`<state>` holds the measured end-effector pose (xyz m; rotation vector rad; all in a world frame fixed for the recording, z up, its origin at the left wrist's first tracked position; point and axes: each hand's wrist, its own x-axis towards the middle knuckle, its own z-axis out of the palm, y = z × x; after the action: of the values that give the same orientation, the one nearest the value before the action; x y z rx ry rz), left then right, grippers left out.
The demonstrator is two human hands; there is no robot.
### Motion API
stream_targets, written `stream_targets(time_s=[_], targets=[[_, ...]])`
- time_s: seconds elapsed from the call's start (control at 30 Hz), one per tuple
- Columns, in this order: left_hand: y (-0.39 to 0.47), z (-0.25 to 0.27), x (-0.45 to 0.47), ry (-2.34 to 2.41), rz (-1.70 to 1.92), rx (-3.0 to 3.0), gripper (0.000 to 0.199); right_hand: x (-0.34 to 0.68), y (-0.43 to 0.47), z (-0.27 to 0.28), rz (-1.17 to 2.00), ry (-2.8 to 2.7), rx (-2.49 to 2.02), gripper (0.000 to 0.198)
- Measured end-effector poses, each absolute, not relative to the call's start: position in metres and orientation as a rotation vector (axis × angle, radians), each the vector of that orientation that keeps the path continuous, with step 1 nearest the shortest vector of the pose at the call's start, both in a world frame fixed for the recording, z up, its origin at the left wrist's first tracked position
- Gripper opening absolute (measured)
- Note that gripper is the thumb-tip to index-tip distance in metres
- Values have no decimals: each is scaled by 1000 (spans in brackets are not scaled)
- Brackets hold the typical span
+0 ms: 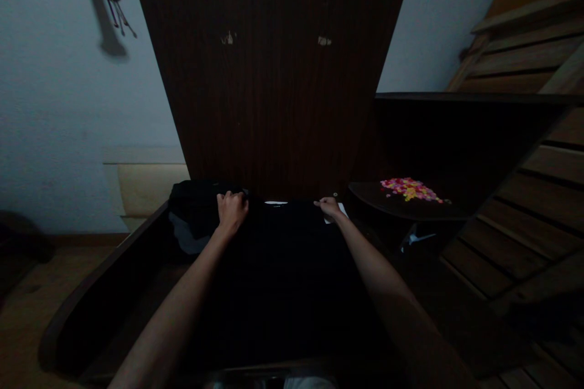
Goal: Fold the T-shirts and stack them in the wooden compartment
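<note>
A black shirt (287,261) lies spread out flat in front of me, its neckline at the far end. Its outline melts into the dark desk in the dim light. My left hand (232,213) is closed at the shirt's far left corner, knuckles up. At the far right corner my right hand (329,206) pinches the cloth between thumb and fingers. Just beside that hand, a white card-like piece (343,211) shows partly. Left of my left hand sits a bundle of black and grey cloth (187,234).
A tall dark wooden panel (274,85) rises behind the desk. On the right, a rounded shelf (365,193) carries a heap of pink, red and yellow small pieces (413,189). A raised desk edge (91,298) runs along the left. Wooden slats (524,243) stand far right.
</note>
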<state>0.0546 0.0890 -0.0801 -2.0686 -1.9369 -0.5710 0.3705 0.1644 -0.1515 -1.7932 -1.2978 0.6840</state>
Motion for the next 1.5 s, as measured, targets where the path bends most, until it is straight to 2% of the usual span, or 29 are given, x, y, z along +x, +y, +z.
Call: stream_targets(time_s=[0.2,0.4,0.57,0.77,1.07,1.3,1.4,1.5], targets=[[96,-70,73,-2177,-976,-2140,31,351,153,-119,564,-1359,-1610,15],[101,-56,101,-2210,-1297,-2196,26,313,121,-74,409,-1544,-1438,13],[97,-58,119,-2118,-1521,-2246,25,285,95,-53,480,-1638,-1324,13],[93,-77,128,-2079,-1817,-2341,28,271,80,-58,549,-1706,-1272,12],[73,-77,126,-1961,-1755,-2481,26,267,75,-57,606,-1660,-1307,9],[61,-74,124,-1861,-1636,-2554,39,270,76,-54,821,-1660,-1256,22],[60,-75,123,-1737,-1607,-2562,34,275,79,-54,912,-1696,-1223,20],[60,-75,122,-1661,-1652,-2596,27,285,82,-50,742,-1825,-1153,20]])
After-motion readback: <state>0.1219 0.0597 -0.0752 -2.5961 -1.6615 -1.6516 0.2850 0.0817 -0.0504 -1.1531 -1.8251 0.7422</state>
